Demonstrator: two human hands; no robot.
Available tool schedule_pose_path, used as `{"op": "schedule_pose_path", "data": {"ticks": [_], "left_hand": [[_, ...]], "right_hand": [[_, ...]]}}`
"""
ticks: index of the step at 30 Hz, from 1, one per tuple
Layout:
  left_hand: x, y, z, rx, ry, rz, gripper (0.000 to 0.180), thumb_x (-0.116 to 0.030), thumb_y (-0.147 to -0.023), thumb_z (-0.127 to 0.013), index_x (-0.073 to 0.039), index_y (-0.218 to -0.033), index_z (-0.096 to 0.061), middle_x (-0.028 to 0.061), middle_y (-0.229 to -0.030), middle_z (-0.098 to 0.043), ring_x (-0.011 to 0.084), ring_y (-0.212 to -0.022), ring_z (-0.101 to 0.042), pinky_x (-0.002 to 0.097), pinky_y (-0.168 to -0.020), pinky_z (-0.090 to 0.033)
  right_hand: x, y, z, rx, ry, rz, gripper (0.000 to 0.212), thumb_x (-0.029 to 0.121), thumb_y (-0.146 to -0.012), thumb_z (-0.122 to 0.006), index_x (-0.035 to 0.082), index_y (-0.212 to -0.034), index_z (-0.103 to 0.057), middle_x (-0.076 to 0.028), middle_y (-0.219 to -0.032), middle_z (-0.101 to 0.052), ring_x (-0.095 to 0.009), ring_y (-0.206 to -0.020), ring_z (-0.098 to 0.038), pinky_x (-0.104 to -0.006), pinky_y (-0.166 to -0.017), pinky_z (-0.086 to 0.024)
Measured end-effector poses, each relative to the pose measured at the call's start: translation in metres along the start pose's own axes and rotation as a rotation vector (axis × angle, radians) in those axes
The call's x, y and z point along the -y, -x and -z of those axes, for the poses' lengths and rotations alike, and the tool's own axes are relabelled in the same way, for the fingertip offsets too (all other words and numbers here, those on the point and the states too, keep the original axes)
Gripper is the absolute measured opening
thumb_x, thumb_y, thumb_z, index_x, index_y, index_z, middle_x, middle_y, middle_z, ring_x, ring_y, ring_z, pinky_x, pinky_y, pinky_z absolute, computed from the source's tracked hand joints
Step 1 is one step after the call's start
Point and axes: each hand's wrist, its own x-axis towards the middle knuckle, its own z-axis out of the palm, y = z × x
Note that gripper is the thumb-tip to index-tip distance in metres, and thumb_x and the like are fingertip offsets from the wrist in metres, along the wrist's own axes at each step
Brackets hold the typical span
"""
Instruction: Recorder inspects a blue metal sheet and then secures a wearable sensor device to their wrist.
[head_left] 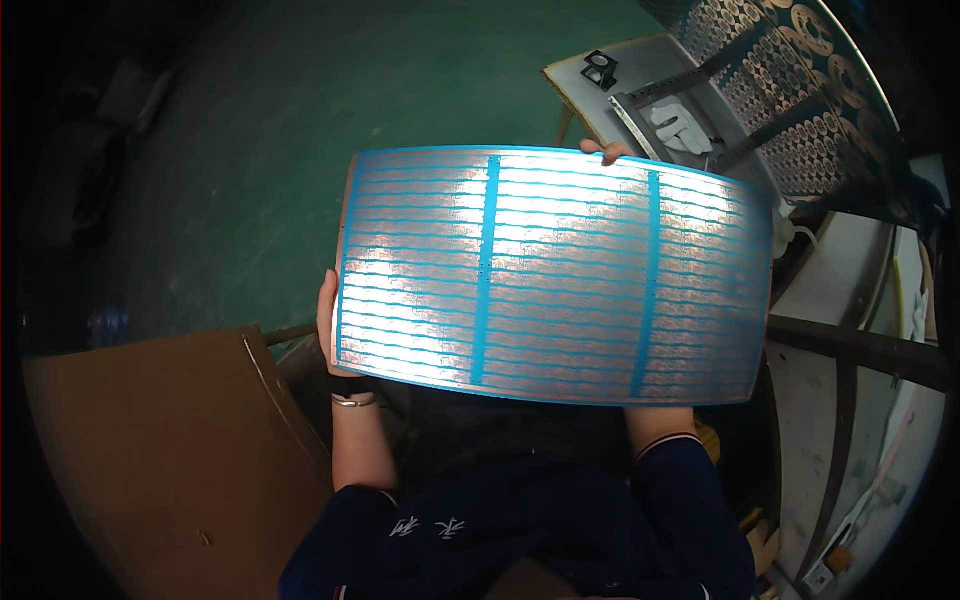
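Note:
A large rectangular printed circuit board panel (560, 270), with shiny copper-coloured rows and blue strips between them, is held up in front of my body. My left hand (328, 312) grips its left edge, mostly hidden behind it. The fingertips of my right hand (606, 152) curl over the far edge, while the panel covers the rest of that hand and part of the forearm. Bright glare lies across much of the panel's face.
Beyond the panel at the right stands a table (640, 62) with a small black folding stand magnifier (600, 70) and a white glove (682, 128). Patterned copper panels (790, 100) lean on a metal rack there. A brown board (160, 440) is at the near left.

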Motion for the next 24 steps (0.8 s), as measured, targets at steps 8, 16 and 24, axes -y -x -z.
{"op": "schedule_pose_path", "data": {"ticks": [8,16,24], "left_hand": [[0.001,-0.001,0.007,-0.074,-0.06,0.005,0.041,-0.04,-0.1,-0.041,-0.005,-0.11,-0.062,0.0107,-0.099,-0.067,0.0198,-0.084,-0.066,0.0321,-0.072,-0.056],[0.003,0.003,0.004,-0.052,-0.124,-0.011,0.038,-0.037,-0.102,-0.039,-0.008,-0.101,-0.063,0.0066,-0.091,-0.065,0.0161,-0.081,-0.063,0.0294,-0.071,-0.055],[0.006,0.0,0.017,0.048,-0.223,-0.077,0.038,-0.038,-0.101,-0.04,-0.008,-0.108,-0.062,0.0074,-0.102,-0.065,0.0167,-0.084,-0.064,0.0306,-0.071,-0.055]], "right_hand": [[-0.003,-0.001,0.0,0.012,0.011,-0.011,0.043,0.03,-0.09,-0.059,0.003,-0.122,-0.051,-0.019,-0.145,-0.039,-0.037,-0.137,-0.035,-0.0519,-0.106,-0.044],[-0.014,-0.001,0.002,0.028,0.004,-0.016,0.042,0.031,-0.091,-0.058,0.003,-0.122,-0.051,-0.019,-0.144,-0.039,-0.038,-0.136,-0.036,-0.0525,-0.105,-0.045],[-0.009,-0.002,0.011,0.046,-0.001,0.006,0.042,0.032,-0.092,-0.057,0.002,-0.121,-0.051,-0.02,-0.143,-0.04,-0.038,-0.135,-0.038,-0.0531,-0.105,-0.045]]}}
